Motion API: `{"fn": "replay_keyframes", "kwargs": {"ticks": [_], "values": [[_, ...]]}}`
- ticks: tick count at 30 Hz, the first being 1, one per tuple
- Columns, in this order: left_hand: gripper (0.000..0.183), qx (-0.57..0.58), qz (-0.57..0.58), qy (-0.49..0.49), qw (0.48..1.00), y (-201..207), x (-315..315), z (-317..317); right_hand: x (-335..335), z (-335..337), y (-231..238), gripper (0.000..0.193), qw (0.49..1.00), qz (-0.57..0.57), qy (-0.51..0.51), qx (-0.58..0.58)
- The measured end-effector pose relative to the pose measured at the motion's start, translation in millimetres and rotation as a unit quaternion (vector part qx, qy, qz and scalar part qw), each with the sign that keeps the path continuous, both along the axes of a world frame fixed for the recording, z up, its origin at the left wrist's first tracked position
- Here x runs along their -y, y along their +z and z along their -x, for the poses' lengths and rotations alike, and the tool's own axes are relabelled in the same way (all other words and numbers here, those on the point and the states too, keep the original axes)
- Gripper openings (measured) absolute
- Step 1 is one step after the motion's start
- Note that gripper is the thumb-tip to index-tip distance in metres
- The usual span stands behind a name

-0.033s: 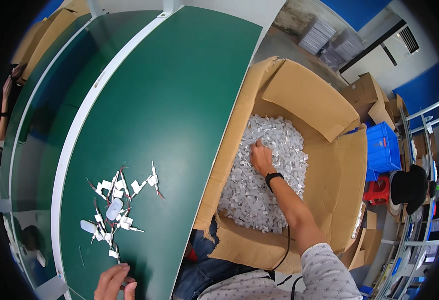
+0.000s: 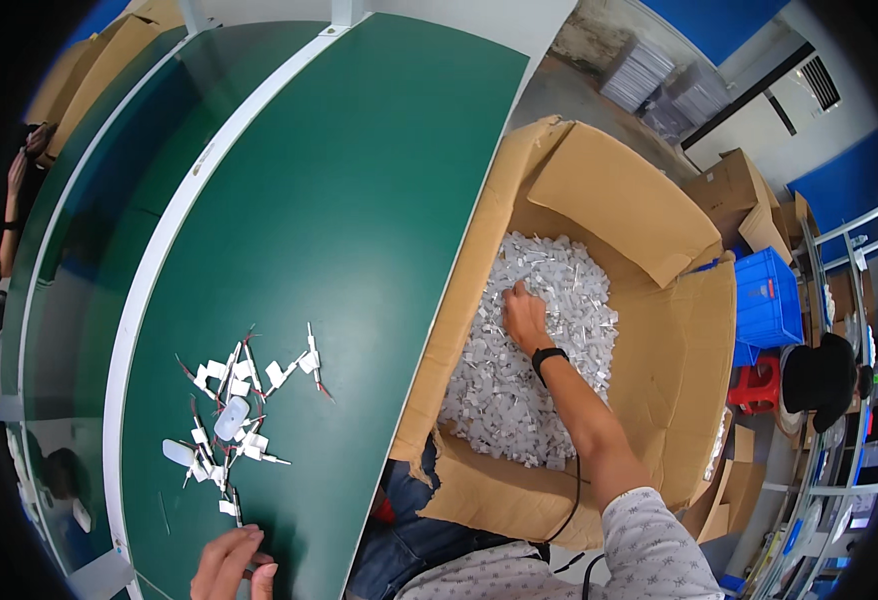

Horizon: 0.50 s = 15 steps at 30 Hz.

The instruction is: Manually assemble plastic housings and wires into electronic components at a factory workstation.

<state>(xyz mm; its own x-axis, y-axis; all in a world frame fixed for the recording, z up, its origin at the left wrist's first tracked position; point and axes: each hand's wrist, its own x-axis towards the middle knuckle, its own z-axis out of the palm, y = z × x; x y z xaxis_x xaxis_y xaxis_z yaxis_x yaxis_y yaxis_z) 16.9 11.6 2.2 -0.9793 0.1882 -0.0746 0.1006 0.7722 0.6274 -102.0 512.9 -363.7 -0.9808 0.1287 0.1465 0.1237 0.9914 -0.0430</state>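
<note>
My right hand, a black band on its wrist, reaches into a large cardboard box. Its fingers are bent together at the surface of a heap of small white plastic pieces; what they grip, if anything, is hidden. At the near edge of the green table my left hand rests with loosely bent fingers, the thumb apart from them and nothing visible between. Just beyond its fingertips lies the nearest of several small white connectors with thin wires. Among that scattered group are two pale, rounded pieces.
The green table has a white rail along its left. The box stands against its right edge. Farther right are blue crates, a red stool and more cartons. Another person's arm shows at far left.
</note>
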Motion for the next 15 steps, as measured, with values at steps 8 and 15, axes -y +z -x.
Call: {"fn": "replay_keyframes", "kwargs": {"ticks": [8, 15], "values": [[0.022, 0.005, -0.014, -0.014, 1.000, -2.6, 0.3, -2.2, -15.1, -2.8, -7.4, 0.015, 0.999, -0.009, -0.017, 0.046], [0.023, -0.029, 0.002, -0.046, 0.999, -4.1, 0.3, 3.1, -13.7, -11.2, -0.4, 0.017, 0.995, 0.093, -0.020, -0.005]]}}
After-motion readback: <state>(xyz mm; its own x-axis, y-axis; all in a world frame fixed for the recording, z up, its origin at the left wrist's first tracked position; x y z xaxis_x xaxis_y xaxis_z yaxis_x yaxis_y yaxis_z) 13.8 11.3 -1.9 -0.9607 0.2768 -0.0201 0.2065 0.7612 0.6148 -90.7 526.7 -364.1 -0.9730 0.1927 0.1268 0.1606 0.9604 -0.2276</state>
